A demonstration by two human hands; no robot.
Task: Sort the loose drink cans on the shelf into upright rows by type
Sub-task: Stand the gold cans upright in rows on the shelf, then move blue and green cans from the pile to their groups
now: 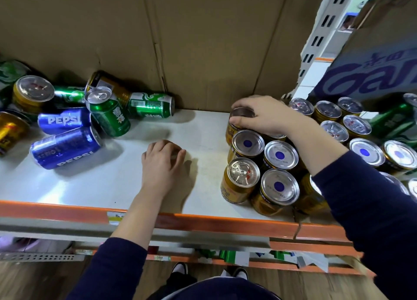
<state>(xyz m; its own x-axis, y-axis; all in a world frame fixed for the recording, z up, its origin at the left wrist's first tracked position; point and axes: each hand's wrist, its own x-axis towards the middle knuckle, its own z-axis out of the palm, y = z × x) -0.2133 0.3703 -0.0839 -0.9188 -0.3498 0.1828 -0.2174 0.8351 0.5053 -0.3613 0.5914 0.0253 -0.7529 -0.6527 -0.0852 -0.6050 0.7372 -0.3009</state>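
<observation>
My right hand (pixel 259 116) grips the top of an upright gold can (pixel 233 129) at the back of the standing gold rows (pixel 279 155) on the shelf (pixel 112 186). My left hand (pixel 162 164) rests mid-shelf, fingers curled; I cannot tell whether it holds anything. Blue cans (pixel 65 148) and green cans (pixel 108 116) lie tumbled to its left.

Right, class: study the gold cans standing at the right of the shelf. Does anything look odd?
Yes. The front gold can shows its pull tab, but the blue-dot cans beside it show a plain end with no tab, so they seem to stand upside down.
</observation>
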